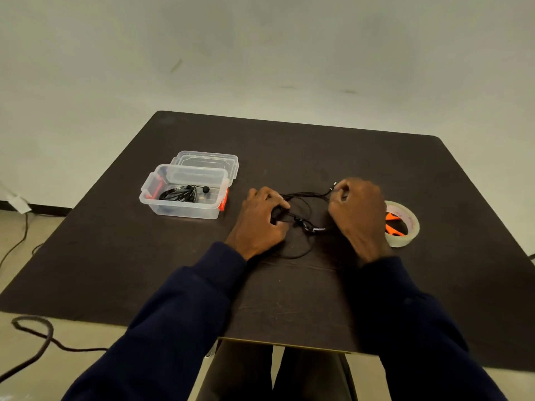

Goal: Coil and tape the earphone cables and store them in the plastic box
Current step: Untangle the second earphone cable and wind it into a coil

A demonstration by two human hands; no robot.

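Out at the middle of the tabletop, your left hand has its fingers curled round the black earphone cable, and your right hand pinches it near the plug. Let the tension drop and the slack loops between them will likely tangle or spring apart. To the left, the open plastic box already holds one coiled set.

No text or number is being shown legibly; faint pink print on the tape roll, at three o'clock, is being blurred beyond reading.
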